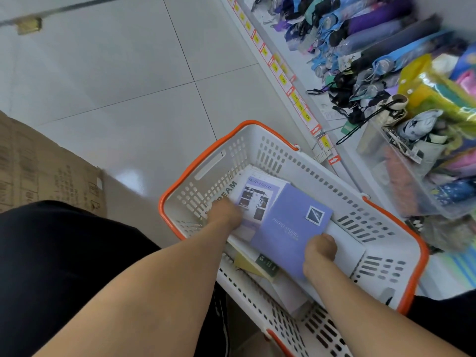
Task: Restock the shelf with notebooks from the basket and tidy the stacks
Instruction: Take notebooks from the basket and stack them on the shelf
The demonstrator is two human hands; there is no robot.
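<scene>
Both arms reach down into the basket [257, 135], a white one with orange handles that sits on the floor right beside the shelf [283, 81]. The right hand [320, 256] grips the near corner of a lilac notebook [291, 225], thumb on the cover and fingers curled under the edge. That notebook lies on top of the pile, its long axis running diagonally from the right hand up and away toward the shelf side, so the right hand is plainly the nearer one and holds the end from which it could be lifted. Its cover is plain lilac with a small stamp-like picture near the far corner and a line of pale lettering down the middle; it looks thin, flat and a little glossy.

The left hand [226, 211] rests farther in, on a paler notebook [255, 199] printed with small photographs, which lies just left of the lilac one and partly under it. Its fingers are hidden from here, so I cannot tell whether it grips or only presses. More notebooks lie beneath, one with a dark green corner [268, 265] showing. The shelf alongside carries folded umbrellas [373, 34].
</scene>
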